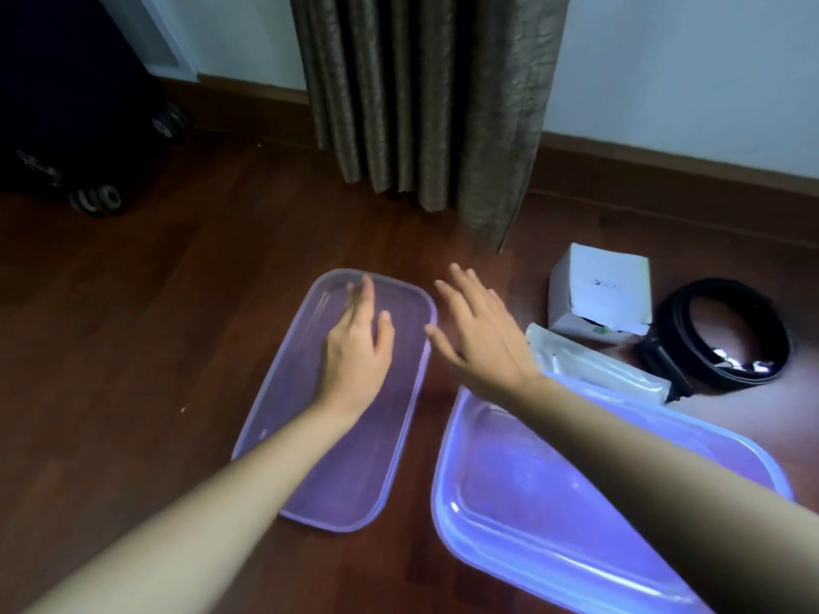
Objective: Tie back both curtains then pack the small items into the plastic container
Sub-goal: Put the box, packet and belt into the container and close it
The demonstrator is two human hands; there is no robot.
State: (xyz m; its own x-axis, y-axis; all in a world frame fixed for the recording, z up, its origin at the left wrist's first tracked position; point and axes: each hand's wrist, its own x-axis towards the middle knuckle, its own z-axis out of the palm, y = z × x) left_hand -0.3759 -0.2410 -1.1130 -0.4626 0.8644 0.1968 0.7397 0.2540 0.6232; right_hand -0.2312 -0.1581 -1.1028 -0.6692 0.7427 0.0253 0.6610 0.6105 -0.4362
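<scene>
A flat purple plastic lid (pixel 354 471) lies on the wooden floor in the middle. My left hand (pixel 356 347) rests flat on its far half, fingers apart, holding nothing. My right hand (pixel 476 334) hovers open just right of the lid, fingers spread. The purple plastic container (pixel 532 525) stands open at the lower right, partly hidden by my right forearm. Behind it lie a clear plastic packet (pixel 607 370), a white box (pixel 598 294) and a coiled black belt (pixel 727 334). A brown-grey curtain (pixel 425 104) hangs straight down to the floor at the back.
A dark suitcase on wheels (pixel 84 104) stands at the back left against the wall. A wooden skirting board (pixel 664 179) runs along the white wall. Bare wooden floor (pixel 133 347) stretches to the left of the lid.
</scene>
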